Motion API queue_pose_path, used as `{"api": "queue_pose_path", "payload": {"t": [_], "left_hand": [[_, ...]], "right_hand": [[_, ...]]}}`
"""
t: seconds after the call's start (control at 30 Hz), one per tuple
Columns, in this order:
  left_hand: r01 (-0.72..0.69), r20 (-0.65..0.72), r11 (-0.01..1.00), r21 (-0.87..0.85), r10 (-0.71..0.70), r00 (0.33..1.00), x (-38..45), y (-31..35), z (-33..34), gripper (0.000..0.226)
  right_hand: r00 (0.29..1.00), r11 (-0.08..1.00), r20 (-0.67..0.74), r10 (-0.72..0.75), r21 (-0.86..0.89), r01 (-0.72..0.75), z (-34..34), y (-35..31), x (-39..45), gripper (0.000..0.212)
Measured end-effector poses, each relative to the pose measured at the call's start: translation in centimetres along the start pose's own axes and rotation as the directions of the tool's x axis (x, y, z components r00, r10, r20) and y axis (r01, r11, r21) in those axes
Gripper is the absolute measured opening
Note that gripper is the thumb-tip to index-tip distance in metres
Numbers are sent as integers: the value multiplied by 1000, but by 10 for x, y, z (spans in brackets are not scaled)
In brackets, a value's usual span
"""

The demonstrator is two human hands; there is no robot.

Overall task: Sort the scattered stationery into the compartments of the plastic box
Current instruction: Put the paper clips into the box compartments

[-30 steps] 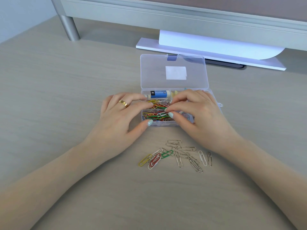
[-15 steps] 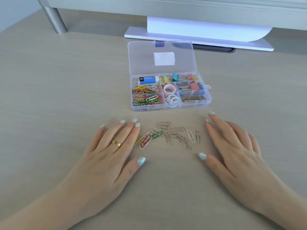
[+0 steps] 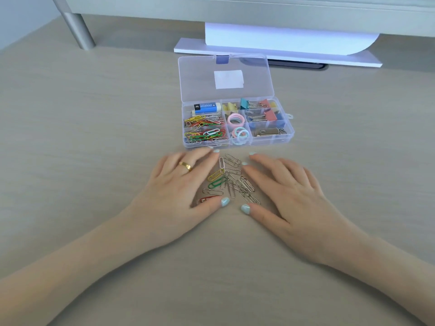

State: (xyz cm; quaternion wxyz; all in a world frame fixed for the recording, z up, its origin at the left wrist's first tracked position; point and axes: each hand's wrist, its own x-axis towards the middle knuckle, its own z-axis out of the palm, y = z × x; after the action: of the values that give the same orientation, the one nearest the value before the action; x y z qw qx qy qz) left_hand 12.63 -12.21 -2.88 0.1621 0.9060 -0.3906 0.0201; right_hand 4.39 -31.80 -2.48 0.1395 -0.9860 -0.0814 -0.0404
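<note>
Eraser (image 3: 207, 108) sleeve: white "M" logo on black end; blue-band lettering too small to read

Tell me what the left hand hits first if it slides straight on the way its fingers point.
The left hand lies flat, fingers aimed up and right. Its fingertips are almost at the front wall of the box, at the paperclip compartments, so it would probably meet that first.

Single head-worn view, looking forward and down

The wide-angle camera sits close above the pale wood-grain worktop (image 3: 94, 137), facing away from the person toward the grey metal shelf frame (image 3: 235, 8) at the far edge.
</note>
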Motion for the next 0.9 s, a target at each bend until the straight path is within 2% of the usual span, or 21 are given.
{"api": "queue_pose_path", "payload": {"t": [0.17,0.27,0.4,0.5,0.67,0.9], "left_hand": [[-19,-10,996,-87,18,1000,7,-13,-3,73],[-68,-3,989,-132,68,998,15,-14,-4,63],[-52,15,963,-266,58,998,23,-13,-4,55],[-68,-12,944,-322,68,998,24,-11,-4,49],[-75,-52,926,-370,60,997,26,-9,-2,37],[-94,-116,923,-374,54,992,32,-7,-1,30]], "right_hand": [[998,988,-52,43,152,-34,-5,14,15,64],[996,966,-82,27,259,-5,-4,18,27,43],[993,916,-116,-27,395,71,-4,18,40,19],[994,885,-109,-23,461,71,-7,17,45,14],[998,880,-69,-6,474,38,-8,18,50,25],[993,904,-57,-101,411,115,-7,17,60,18]]}}
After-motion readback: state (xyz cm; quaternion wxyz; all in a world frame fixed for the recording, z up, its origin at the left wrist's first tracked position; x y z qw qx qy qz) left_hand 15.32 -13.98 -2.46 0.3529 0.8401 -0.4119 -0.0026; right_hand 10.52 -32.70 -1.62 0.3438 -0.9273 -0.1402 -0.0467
